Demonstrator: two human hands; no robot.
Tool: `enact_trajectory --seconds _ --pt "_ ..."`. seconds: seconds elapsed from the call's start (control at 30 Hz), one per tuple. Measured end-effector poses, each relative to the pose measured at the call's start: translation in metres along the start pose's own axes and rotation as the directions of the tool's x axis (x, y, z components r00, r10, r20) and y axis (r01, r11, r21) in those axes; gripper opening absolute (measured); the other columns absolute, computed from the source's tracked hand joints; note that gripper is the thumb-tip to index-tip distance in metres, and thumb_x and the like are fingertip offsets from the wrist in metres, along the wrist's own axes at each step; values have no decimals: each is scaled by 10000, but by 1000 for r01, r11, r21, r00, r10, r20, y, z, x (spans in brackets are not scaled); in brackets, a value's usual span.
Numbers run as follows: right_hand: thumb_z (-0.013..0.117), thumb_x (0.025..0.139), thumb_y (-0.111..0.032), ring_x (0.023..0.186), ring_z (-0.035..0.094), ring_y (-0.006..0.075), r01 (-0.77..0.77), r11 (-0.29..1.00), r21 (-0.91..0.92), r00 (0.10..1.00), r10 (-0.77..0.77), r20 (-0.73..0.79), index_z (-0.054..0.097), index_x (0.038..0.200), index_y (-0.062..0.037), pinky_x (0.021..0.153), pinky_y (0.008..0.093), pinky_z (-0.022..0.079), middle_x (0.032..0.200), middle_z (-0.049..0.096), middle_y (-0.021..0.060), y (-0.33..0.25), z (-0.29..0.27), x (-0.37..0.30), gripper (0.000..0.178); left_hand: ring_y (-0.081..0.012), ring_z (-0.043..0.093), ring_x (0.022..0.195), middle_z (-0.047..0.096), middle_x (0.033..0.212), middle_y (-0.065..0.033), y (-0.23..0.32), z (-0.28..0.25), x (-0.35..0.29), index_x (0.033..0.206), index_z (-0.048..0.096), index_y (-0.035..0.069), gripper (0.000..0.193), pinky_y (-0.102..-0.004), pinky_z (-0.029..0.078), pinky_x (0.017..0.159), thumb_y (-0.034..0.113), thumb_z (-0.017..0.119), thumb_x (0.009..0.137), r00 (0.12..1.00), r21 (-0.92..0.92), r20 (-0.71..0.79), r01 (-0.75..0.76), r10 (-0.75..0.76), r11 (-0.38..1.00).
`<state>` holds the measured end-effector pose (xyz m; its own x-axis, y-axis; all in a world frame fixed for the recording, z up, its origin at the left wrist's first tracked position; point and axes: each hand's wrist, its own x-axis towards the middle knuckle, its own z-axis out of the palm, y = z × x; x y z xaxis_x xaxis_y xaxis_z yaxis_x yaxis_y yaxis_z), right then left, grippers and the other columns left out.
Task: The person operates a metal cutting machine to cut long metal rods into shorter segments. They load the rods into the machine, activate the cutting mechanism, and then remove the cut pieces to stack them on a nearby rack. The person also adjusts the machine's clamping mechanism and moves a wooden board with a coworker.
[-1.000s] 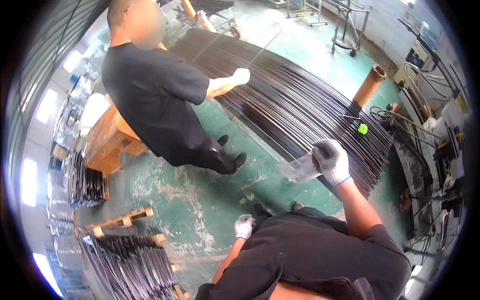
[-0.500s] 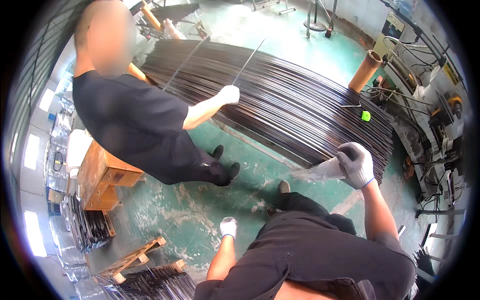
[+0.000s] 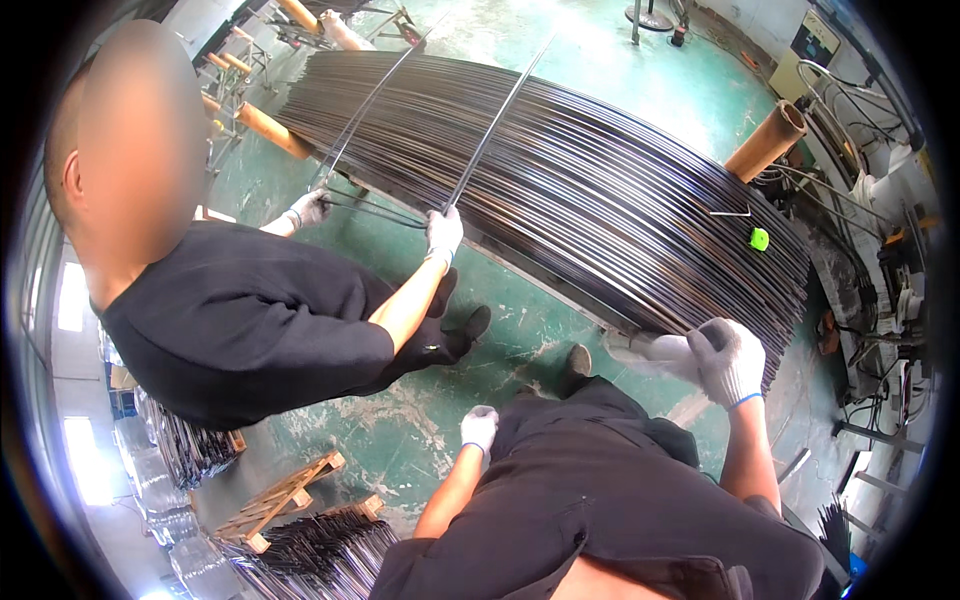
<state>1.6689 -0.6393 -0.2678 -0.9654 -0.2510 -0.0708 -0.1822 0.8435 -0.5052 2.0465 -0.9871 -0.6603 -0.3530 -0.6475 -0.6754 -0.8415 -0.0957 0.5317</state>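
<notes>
My right hand (image 3: 728,362), in a white and grey glove, is closed on one end of a translucent plastic bag (image 3: 660,356). The bag hangs to the left of the hand, close to the near edge of a broad layer of long dark rods (image 3: 560,190). Low beside my body, my left hand (image 3: 480,428) wears a white glove, its fingers curled in with nothing seen in them. Across from me at the left, a co-worker's gloved hands (image 3: 443,234) grip several long thin rods (image 3: 490,125), tilted up above the layer.
A green tape measure (image 3: 759,239) and an L-shaped hex key (image 3: 733,212) lie on the rods. A brown cardboard tube (image 3: 768,143) stands at their right end. Cables and machinery line the right side. At lower left are a wooden pallet (image 3: 285,500) and bundled rods (image 3: 320,555).
The co-worker has shifted left, and both their gloved hands now show on the lifted rods. My right hand keeps the plastic bag. My left hand appears slightly higher and further right as the view shifts.
</notes>
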Motion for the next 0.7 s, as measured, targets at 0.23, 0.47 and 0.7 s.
enact_trajectory --seconds 0.23,0.47,0.7 --pt "769 875 -309 835 721 332 -59 998 -26 998 58 -34 781 918 -57 789 421 566 885 739 152 -7 6 0 256 -289 768 1035 810 1072 -153 70 -22 12 1086 804 62 268 -401 587 940 243 735 901 983 191 59 -185 177 964" --pt "768 884 -328 793 713 333 -99 993 -57 991 94 -98 766 881 -60 755 421 560 845 731 148 -7 13 -2 269 -293 768 1033 811 1058 -148 65 -41 34 1069 807 68 255 -405 585 933 245 721 907 974 125 79 -220 212 967" --pt "804 893 -202 1074 691 336 117 977 -181 916 -176 -360 740 1153 -133 959 440 537 1094 740 120 -19 40 -3 277 -258 765 982 814 1014 -134 0 -69 38 1048 805 66 239 -388 586 899 226 710 897 990 245 64 -138 126 960"
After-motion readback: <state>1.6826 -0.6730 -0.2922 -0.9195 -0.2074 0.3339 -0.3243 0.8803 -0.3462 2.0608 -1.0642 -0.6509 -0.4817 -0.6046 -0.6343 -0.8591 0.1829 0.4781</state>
